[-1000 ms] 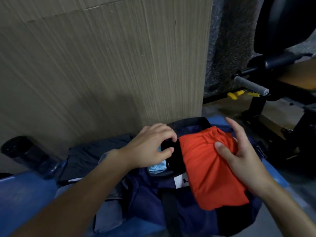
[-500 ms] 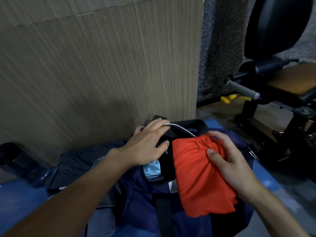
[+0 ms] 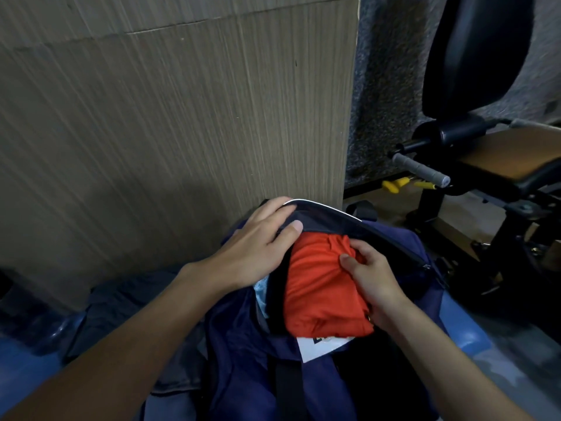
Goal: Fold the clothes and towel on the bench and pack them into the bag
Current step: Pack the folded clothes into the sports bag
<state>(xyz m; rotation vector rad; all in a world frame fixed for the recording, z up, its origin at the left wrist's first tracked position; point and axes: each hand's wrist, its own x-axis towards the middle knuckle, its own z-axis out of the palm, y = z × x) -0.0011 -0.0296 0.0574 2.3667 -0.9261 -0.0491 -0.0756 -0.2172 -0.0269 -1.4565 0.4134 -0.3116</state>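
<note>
- Left hand (image 3: 258, 247) grips the navy bag (image 3: 243, 344) by its raised opening flap
- Right hand (image 3: 373, 278) clutches the folded orange garment (image 3: 318, 287), half inside the bag's mouth
- Bag at the right edge of the blue bench (image 3: 467, 335)

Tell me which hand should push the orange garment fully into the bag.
Right. The right hand grips the orange garment at the mouth of the bag, while the left hand holds the flap up.

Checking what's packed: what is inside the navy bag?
A folded orange garment, gripped by the right hand, partly under the flap; a light-blue cloth beside it. Anything beneath is covered.
</note>
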